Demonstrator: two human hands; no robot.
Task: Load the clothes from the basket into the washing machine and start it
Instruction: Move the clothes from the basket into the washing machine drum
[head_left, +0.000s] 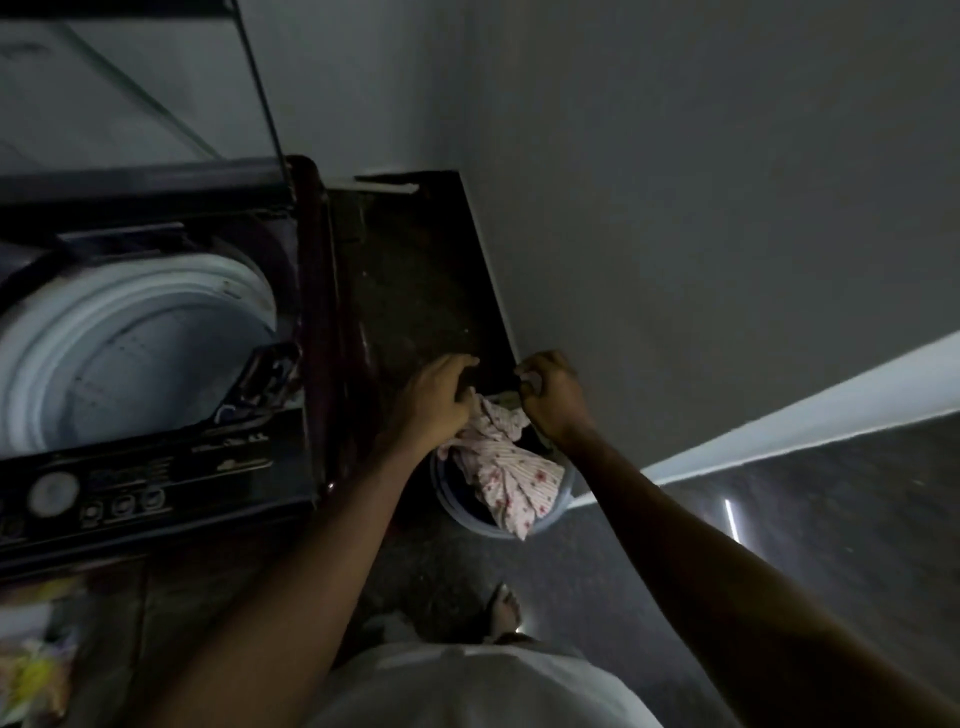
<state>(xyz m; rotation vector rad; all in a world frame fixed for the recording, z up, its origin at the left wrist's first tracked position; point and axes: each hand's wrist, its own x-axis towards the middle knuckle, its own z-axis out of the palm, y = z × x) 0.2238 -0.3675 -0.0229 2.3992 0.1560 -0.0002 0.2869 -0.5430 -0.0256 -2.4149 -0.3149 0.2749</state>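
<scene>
Hands meet at the centre of the head view, both closed on a pale floral garment (501, 467) that hangs from them down into the round basket (566, 493) on the floor just below centre. The left hand (434, 402) has its fingers curled into the bunched cloth at the garment's top left; the right hand (553, 397) is clenched on the top right edge, knuckles up. The cloth looks thin, soft and light, so in my judgement it will sag and trail rather than keep any shape, and gathering more of the loose lower part before lifting would keep the hem from dragging on the basket rim. Darker fabric seems to lie under it inside the basket, though the dim light makes that hard to tell. The washing machine (156, 467) fills the left of the frame, its lid (130, 88) raised at upper left and the pale drum (130, 353) open and, as far as can be seen, without clothes in it. Between basket and drum stands the machine's dark side wall and top edge, so the garment must probably be carried up and over it toward the left. A grey wall (701, 208) closes in on the right, just beside the right hand, leaving little room there. Control buttons (122, 504) sit at lower left, untouched, and a foot (504, 610) shows at bottom centre.
</scene>
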